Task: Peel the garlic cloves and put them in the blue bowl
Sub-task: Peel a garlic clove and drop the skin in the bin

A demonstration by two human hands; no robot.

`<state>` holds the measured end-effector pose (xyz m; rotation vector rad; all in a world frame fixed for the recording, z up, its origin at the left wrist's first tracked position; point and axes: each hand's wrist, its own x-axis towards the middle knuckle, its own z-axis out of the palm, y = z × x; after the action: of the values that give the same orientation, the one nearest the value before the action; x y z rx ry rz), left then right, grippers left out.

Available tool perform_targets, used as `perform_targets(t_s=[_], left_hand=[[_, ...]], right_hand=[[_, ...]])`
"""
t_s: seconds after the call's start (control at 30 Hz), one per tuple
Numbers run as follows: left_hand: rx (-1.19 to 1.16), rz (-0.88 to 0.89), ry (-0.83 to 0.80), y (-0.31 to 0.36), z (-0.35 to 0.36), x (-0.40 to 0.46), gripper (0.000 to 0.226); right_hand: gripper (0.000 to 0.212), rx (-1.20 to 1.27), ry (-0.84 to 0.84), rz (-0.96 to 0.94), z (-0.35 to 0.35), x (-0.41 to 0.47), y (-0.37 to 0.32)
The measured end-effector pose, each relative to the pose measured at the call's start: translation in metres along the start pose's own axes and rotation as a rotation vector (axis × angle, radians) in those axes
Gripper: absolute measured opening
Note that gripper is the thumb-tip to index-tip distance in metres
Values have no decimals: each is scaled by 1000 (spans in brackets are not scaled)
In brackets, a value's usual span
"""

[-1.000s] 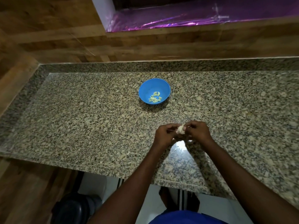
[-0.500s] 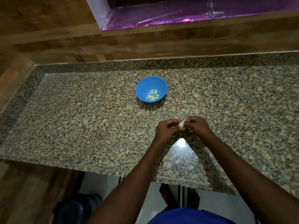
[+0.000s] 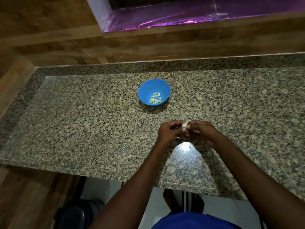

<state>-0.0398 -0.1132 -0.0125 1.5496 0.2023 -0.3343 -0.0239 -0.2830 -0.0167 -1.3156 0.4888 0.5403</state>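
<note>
A blue bowl [image 3: 154, 92] stands on the granite counter, with several peeled pale-green garlic cloves [image 3: 155, 100] lying in its bottom. Nearer to me, above the counter, my left hand [image 3: 168, 132] and my right hand [image 3: 200, 132] meet, fingers curled. Between their fingertips they pinch a whitish garlic piece [image 3: 185, 125], still in its skin. Most of it is hidden by the fingers. The hands are well short of the bowl, to its lower right.
The granite counter [image 3: 82, 121] ends in a raised rim at the back and left, with wooden walls behind. A small pale scrap of skin [image 3: 129, 155] lies on the counter near the front edge. A dark bin [image 3: 72, 215] stands on the floor below.
Both hands stay together on the garlic piece, working at it; the garlic shows a little more above the fingers. The camera view has shifted slightly.
</note>
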Motion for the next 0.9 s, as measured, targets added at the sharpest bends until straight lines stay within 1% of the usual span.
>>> perform_targets(t_s=[0.07, 0.2, 0.33, 0.47, 0.53, 0.63, 0.7, 0.77, 0.83, 0.9], left_hand=[[-1, -8, -5, 3, -1, 0, 34], [14, 9, -19, 8, -2, 0, 34], [11, 8, -35, 11, -2, -1, 34], [-149, -115, -60, 14, -2, -3, 21], [-180, -151, -72, 16, -2, -3, 19], [-158, -115, -61, 18, -1, -5, 29], [-106, -74, -45, 19, 0, -6, 35], [-57, -28, -48, 18, 0, -6, 36], [-29, 6, -71, 18, 0, -6, 37], [-7, 27, -95, 20, 0, -5, 38]], right_hand=[[14, 14, -35, 14, -1, 2, -1], [7, -7, -78, -5, 0, 0, -6], [15, 13, -106, 11, -1, -2, -9], [13, 42, -111, 6, -4, -1, -7], [12, 46, -88, -7, -4, -3, -5], [8, 103, -22, -45, -2, -7, -4], [7, 79, 37, -73, -1, -9, -6], [9, 50, 77, -72, -2, -12, -8], [9, 63, 68, -49, -3, -13, -11], [9, 66, 10, -26, -6, -15, -13]])
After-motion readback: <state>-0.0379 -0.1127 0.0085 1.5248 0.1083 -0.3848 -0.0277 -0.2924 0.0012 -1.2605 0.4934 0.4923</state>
